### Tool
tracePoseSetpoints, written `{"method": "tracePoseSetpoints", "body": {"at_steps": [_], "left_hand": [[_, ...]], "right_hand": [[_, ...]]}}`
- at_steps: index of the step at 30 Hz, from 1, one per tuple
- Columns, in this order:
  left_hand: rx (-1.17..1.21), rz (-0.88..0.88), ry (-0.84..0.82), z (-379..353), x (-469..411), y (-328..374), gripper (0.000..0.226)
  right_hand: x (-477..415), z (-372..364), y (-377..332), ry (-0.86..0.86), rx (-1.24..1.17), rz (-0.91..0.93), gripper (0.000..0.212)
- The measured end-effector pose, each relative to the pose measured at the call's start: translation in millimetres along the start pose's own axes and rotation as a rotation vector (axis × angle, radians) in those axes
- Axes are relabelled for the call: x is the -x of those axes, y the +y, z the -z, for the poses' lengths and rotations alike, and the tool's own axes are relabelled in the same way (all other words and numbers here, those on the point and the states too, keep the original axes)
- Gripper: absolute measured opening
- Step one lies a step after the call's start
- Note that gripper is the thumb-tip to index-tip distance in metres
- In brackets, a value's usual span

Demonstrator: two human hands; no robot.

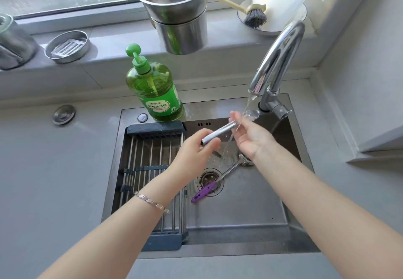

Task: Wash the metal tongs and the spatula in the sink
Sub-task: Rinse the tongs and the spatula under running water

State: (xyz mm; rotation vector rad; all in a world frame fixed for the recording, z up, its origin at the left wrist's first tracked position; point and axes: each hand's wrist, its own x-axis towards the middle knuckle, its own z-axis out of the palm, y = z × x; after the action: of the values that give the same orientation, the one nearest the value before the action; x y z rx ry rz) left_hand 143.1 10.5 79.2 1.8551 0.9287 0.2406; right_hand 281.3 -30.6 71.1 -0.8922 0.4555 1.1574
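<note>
Over the steel sink point(239, 211) my left hand point(196, 150) grips the end of the spatula's tubular metal handle point(220, 132). The spatula slants up to the right, and its shiny head point(251, 114) sits in the water running from the faucet point(281, 56). My right hand point(250, 137) is palm-up under the stream, its fingers fairly straight and its thumb touching the spatula near the neck. The metal tongs point(226, 170), with a purple end point(202, 192), lie on the sink floor across the drain point(209, 181).
A dark roll-up drying rack point(150, 169) covers the sink's left part. A green dish soap bottle point(154, 91) stands on the back rim. Stacked steel pots point(176, 12), a round steel tin point(67, 46) and a dish brush point(255, 18) sit on the windowsill.
</note>
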Motion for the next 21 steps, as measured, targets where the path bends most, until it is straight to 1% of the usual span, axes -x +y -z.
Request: {"method": "tracePoseSetpoints", "body": {"at_steps": [2,3,5,8,10,12,14,15,16,19,20,21], "left_hand": [[-0.076,-0.051,0.018,-1,0,0,0.013],[-0.099,-0.072,0.018,-2,0,-1,0.015],[-0.126,-0.071,0.016,0,4,-3,0.019],[-0.182,-0.074,0.001,6,11,-8,0.019],[-0.189,-0.077,-0.012,9,15,-11,0.017],[-0.195,-0.062,-0.022,10,17,-13,0.018],[-0.21,-0.049,-0.019,11,19,-17,0.019],[-0.205,-0.04,-0.012,12,21,-18,0.019],[-0.189,-0.032,0.0,13,23,-19,0.018],[-0.142,-0.014,0.029,14,26,-19,0.017],[-0.104,-0.002,0.05,14,26,-17,0.017],[-0.015,0.035,0.087,13,26,-16,0.016]], "right_hand": [[8,0,17,-0.058,0.105,-0.025,0.005],[11,1,23,-0.078,0.137,-0.041,0.005],[13,2,24,-0.091,0.16,-0.055,0.004],[7,2,5,-0.05,0.014,-0.063,0.018],[3,4,2,-0.001,-0.052,-0.044,0.023],[7,6,15,-0.027,0.03,-0.054,0.019],[13,8,30,-0.079,0.167,-0.109,0.011],[14,8,32,-0.088,0.194,-0.133,0.009],[13,7,29,-0.081,0.189,-0.151,0.011],[-2,12,7,-0.021,0.072,-0.14,0.029],[-7,15,-1,0.001,0.029,-0.125,0.034],[-12,19,-7,0.031,0.001,-0.1,0.036]]}}
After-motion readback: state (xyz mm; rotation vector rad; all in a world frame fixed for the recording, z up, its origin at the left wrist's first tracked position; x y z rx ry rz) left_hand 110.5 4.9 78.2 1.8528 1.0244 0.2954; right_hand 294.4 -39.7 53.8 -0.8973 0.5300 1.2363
